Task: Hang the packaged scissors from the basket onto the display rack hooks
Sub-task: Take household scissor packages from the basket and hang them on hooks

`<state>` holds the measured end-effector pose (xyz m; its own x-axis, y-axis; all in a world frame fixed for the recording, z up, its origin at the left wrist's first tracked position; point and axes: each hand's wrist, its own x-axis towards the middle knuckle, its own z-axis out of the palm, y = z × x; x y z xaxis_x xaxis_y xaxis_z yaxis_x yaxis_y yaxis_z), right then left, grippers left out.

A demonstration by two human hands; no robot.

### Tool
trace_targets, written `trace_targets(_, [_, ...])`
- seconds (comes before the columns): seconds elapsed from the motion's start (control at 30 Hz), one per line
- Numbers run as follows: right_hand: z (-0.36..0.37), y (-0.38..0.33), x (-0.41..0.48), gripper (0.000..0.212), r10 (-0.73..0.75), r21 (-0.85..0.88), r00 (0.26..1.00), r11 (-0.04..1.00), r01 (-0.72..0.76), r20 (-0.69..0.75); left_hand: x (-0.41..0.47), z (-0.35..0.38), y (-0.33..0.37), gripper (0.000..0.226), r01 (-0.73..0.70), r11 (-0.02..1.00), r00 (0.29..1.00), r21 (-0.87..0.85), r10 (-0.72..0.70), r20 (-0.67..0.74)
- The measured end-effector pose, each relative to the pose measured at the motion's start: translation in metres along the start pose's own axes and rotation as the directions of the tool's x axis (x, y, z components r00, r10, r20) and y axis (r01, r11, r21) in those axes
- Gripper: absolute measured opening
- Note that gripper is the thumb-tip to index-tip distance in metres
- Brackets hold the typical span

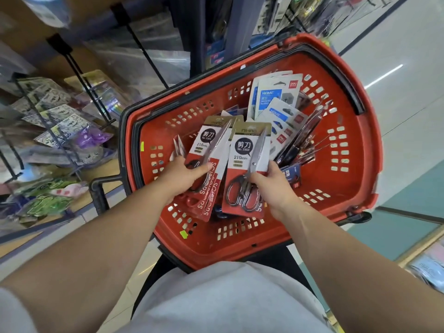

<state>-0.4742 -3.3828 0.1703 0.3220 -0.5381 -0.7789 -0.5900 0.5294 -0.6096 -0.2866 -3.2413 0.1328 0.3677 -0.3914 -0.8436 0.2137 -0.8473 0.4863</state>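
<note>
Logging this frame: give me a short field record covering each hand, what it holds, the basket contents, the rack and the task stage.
left hand: grips a stack of scissors packs over the basket
right hand: pinches a single scissors pack by its right edge
basket: red, also holds blue-and-white packs at its far side
rack hook: black, left of the basket, apart from both hands
task stage: packs in hand, not yet hung
</note>
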Motion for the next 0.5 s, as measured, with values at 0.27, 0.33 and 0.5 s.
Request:
trace_targets(0.27, [0.019, 0.001, 0.010, 0.033, -0.007, -0.169, 0.996, 0.986, -0.008, -0.086, 0.002, 0.004, -0.006, 0.030, 0.054, 0.980, 0.999, -0.191, -0.052, 0.012])
trace_targets(0.33, [0.016, 0.001, 0.009, 0.029, 0.006, -0.118, 0.997, 0.993, -0.015, -0.082, -0.001, 0.004, -0.004, 0.024, 0.061, 0.973, 0.998, -0.223, -0.053, 0.043])
trace_targets(0.5, [-0.003, -0.002, 0.006, 0.024, 0.050, -0.051, 0.998, 0.997, -0.052, -0.041, -0.004, 0.004, -0.006, 0.036, 0.069, 0.968, 0.993, -0.241, -0.045, 0.105])
